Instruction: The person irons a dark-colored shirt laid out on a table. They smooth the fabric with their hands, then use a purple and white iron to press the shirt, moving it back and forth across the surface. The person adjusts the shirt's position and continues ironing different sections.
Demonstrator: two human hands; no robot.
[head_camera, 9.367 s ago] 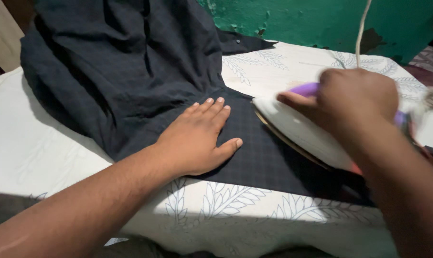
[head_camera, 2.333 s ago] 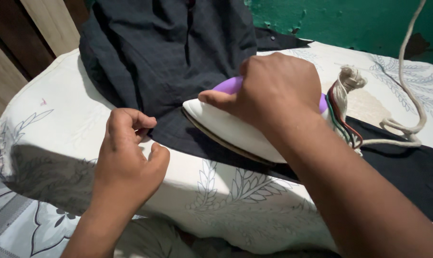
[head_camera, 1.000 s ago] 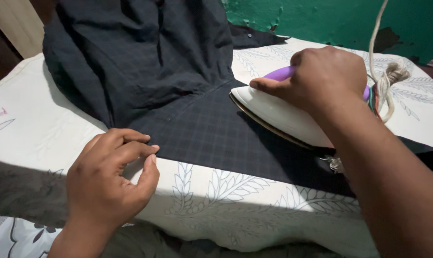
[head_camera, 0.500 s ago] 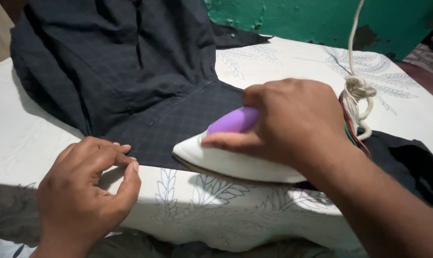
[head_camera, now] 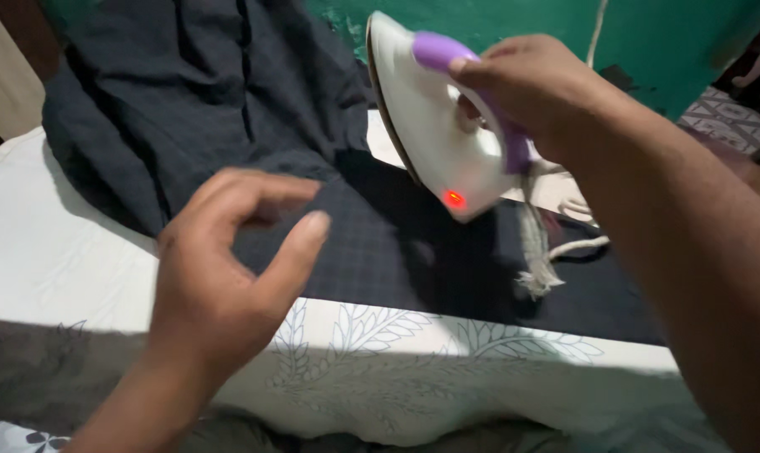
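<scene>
Your right hand (head_camera: 531, 92) is closed around the purple handle of the white iron (head_camera: 430, 126), holding it lifted and tipped up on end above the dark checked garment (head_camera: 380, 243), its red light glowing and its frayed cord (head_camera: 535, 252) trailing onto the cloth. Your left hand (head_camera: 229, 268) hovers over the garment's near edge, fingers loosely curled and half open, gripping nothing. The garment lies spread across the white leaf-patterned cover (head_camera: 396, 344), bunched up toward the far side.

At upper centre the right hand (head_camera: 539, 92) grips the white iron (head_camera: 426, 126), tipped upright above the dark cloth (head_camera: 380, 243); the left hand (head_camera: 220, 277) hovers at lower left.
</scene>
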